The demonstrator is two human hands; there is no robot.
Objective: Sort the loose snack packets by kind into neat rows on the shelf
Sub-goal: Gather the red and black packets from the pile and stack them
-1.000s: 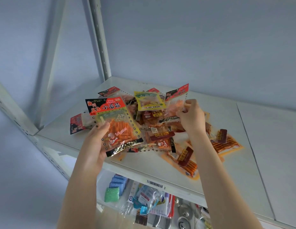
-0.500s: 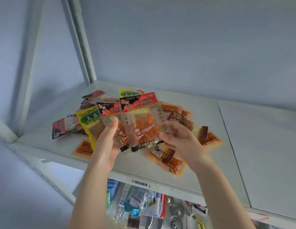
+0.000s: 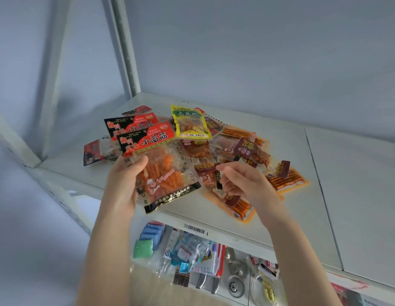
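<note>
The left hand (image 3: 123,184) pinches two flat, glossy rectangular packets (image 3: 163,171) by their left edge, just above the front of the white metal shelf (image 3: 280,217). They are clear film over orange strips, with red-and-black headers. They are slightly fanned, long axes running front to back with headers toward the wall. The right hand (image 3: 242,184) hovers over the crinkly loose pile (image 3: 236,146), fingers loosely curled and empty.

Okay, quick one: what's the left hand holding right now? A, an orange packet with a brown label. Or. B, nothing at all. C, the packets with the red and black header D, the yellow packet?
C: the left hand grips the red-and-black-header packets, its thumb pressed across their front, while the yellow packet lies farther back, apart from that hand.
</note>
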